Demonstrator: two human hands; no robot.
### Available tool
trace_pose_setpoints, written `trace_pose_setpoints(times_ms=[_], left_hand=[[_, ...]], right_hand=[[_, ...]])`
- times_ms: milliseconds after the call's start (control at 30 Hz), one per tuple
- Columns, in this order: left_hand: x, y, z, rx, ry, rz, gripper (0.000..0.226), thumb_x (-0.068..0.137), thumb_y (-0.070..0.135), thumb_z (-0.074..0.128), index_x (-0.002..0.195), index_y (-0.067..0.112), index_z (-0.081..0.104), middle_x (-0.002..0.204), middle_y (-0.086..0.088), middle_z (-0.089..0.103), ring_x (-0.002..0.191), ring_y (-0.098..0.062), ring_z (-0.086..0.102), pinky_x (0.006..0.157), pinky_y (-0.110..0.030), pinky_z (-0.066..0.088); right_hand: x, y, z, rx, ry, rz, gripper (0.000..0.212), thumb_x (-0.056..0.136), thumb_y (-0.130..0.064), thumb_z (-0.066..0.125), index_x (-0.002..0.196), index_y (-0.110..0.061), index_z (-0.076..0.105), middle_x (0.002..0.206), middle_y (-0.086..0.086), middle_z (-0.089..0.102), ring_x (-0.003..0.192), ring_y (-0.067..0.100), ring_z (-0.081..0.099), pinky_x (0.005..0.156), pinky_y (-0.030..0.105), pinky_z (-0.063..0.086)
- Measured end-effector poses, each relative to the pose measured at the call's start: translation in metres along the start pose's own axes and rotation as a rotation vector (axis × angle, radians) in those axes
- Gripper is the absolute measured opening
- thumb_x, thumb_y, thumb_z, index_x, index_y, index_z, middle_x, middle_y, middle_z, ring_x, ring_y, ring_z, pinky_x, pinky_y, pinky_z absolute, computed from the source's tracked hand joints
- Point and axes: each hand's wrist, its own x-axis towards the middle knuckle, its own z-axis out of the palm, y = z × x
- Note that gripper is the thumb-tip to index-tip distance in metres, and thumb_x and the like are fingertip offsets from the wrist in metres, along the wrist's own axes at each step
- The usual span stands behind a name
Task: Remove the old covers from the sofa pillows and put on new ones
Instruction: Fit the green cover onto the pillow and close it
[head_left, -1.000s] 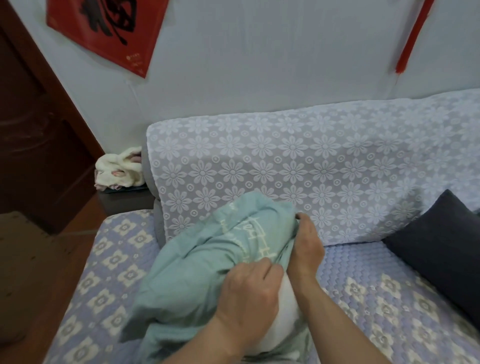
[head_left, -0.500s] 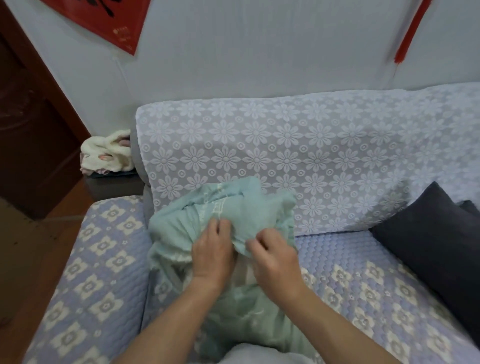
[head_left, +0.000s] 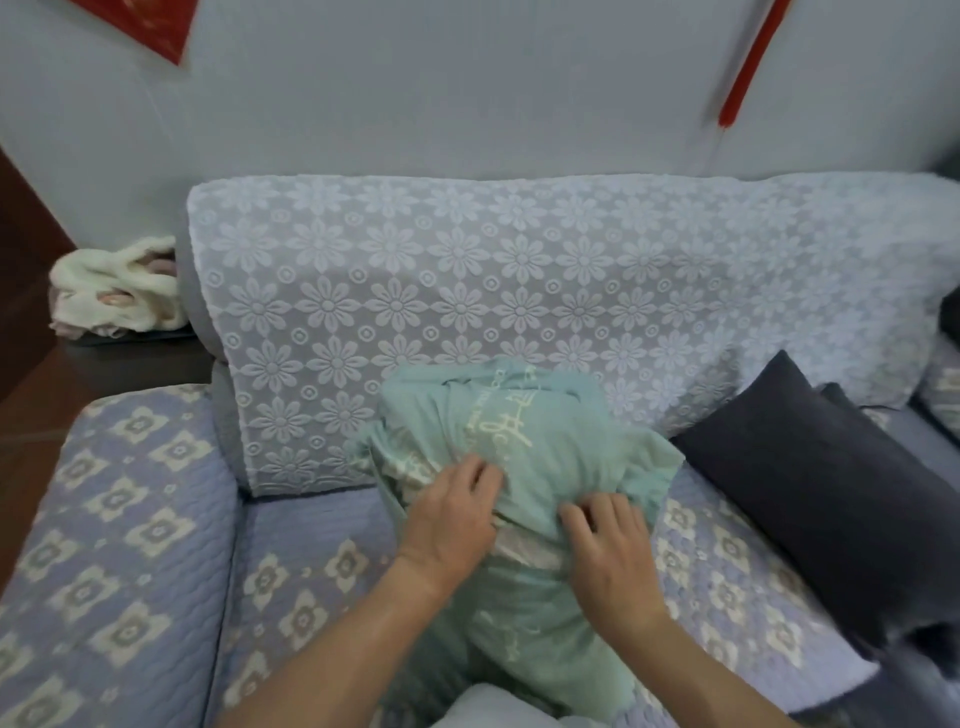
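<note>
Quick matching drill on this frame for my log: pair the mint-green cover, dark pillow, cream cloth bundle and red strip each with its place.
Things:
1. mint-green pillow cover
2. dark pillow
3. cream cloth bundle
4. red strip

Places:
A. hanging on the wall, upper right
B. side table left of the sofa back
C. under both hands, mid-seat
D. leaning on the seat, right of the hands

Pairs: 1-C, 2-D, 3-B, 4-A

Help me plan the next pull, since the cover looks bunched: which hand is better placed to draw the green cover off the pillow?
Probably the left hand: its fingers pinch the bunched fold of the green cover. The right hand lies flatter on it, better for steadying.
</note>
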Motion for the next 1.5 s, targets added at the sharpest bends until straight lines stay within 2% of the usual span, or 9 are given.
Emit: trace_pose_setpoints(times_ms=[200, 333, 633, 800, 933, 1067, 1267, 1400, 1500], left_hand=[[-0.005, 0.043, 0.017, 0.037, -0.067, 0.286, 0.008, 0.082, 0.016, 0.061, 0.090, 0.018, 0.059, 0.087, -0.004, 0.057, 0.076, -0.027, 0.055, 0.067, -0.039, 0.046], [-0.009, 0.045, 0.023, -0.004, -0.243, 0.054, 0.034, 0.078, 0.038, 0.053, 0.109, 0.024, 0.055, 0.112, -0.003, 0.055, 0.102, -0.027, 0.054, 0.086, -0.042, 0.046], [-0.002, 0.039, 0.050, -0.310, -0.386, -0.805, 0.030, 0.095, 0.032, 0.052, 0.120, 0.018, 0.043, 0.122, -0.008, 0.051, 0.108, -0.034, 0.058, 0.083, -0.044, 0.046], [-0.044, 0.022, 0.065, -0.193, -0.590, -0.214, 0.059, 0.095, 0.069, 0.025, 0.121, 0.031, 0.062, 0.118, 0.006, 0.063, 0.121, -0.019, 0.051, 0.115, -0.049, 0.021], [-0.034, -0.031, 0.044, -0.018, -0.618, 0.145, 0.044, 0.090, 0.058, 0.039, 0.096, 0.023, 0.065, 0.097, 0.001, 0.064, 0.107, -0.026, 0.057, 0.105, -0.049, 0.023], [0.015, -0.048, -0.008, -0.124, -0.686, 0.264, 0.016, 0.083, 0.023, 0.063, 0.094, 0.027, 0.052, 0.098, 0.005, 0.057, 0.102, -0.021, 0.052, 0.088, -0.039, 0.040], [0.100, 0.000, -0.055, -0.333, -0.207, 0.190, 0.024, 0.069, -0.004, 0.057, 0.077, 0.017, 0.048, 0.087, -0.002, 0.050, 0.084, -0.026, 0.052, 0.057, -0.039, 0.045], [0.099, 0.077, -0.029, -0.534, -0.464, 0.431, 0.014, 0.079, 0.004, 0.061, 0.075, 0.018, 0.060, 0.092, -0.002, 0.053, 0.085, -0.023, 0.050, 0.064, -0.038, 0.042], [0.061, 0.098, 0.031, -0.519, -0.554, 0.324, 0.009, 0.082, 0.006, 0.059, 0.080, 0.014, 0.062, 0.091, -0.004, 0.052, 0.084, -0.025, 0.049, 0.065, -0.041, 0.041]], right_hand=[[0.026, 0.016, -0.021, -0.031, 0.129, 0.107, 0.038, 0.073, 0.007, 0.040, 0.097, -0.006, 0.068, 0.089, 0.013, 0.056, 0.077, 0.032, 0.049, 0.066, 0.044, 0.043], [0.012, 0.011, -0.029, -0.025, 0.044, 0.090, 0.036, 0.067, 0.007, 0.040, 0.090, -0.006, 0.065, 0.084, 0.011, 0.052, 0.074, 0.031, 0.046, 0.063, 0.044, 0.042], [-0.011, 0.004, -0.047, 0.063, -0.181, -0.194, 0.020, 0.065, 0.009, 0.053, 0.075, -0.008, 0.057, 0.076, 0.008, 0.049, 0.068, 0.024, 0.043, 0.057, 0.040, 0.038], [-0.013, 0.062, -0.052, -0.173, -0.173, 0.018, 0.039, 0.057, 0.016, 0.056, 0.084, -0.010, 0.066, 0.085, 0.007, 0.053, 0.079, 0.029, 0.045, 0.069, 0.040, 0.037], [-0.007, 0.082, -0.048, -0.267, -0.334, 0.111, 0.033, 0.062, 0.004, 0.068, 0.088, -0.016, 0.071, 0.084, 0.002, 0.054, 0.081, 0.030, 0.051, 0.067, 0.040, 0.040], [0.033, 0.086, -0.048, -0.346, -0.622, 0.268, 0.032, 0.075, -0.012, 0.071, 0.104, -0.024, 0.065, 0.095, -0.002, 0.059, 0.090, 0.026, 0.060, 0.066, 0.034, 0.034], [0.073, 0.056, -0.065, -0.109, -0.695, 0.408, 0.021, 0.081, -0.012, 0.049, 0.096, -0.022, 0.060, 0.095, 0.004, 0.061, 0.086, 0.029, 0.057, 0.067, 0.032, 0.035], [0.048, 0.052, -0.082, 0.152, -0.753, 0.576, 0.018, 0.082, -0.014, 0.058, 0.092, -0.028, 0.062, 0.092, 0.003, 0.068, 0.092, 0.030, 0.064, 0.067, 0.030, 0.041], [-0.007, 0.043, -0.051, 0.209, -0.675, 0.669, 0.017, 0.084, -0.024, 0.056, 0.100, -0.029, 0.061, 0.091, -0.002, 0.068, 0.085, 0.023, 0.066, 0.066, 0.032, 0.047]])
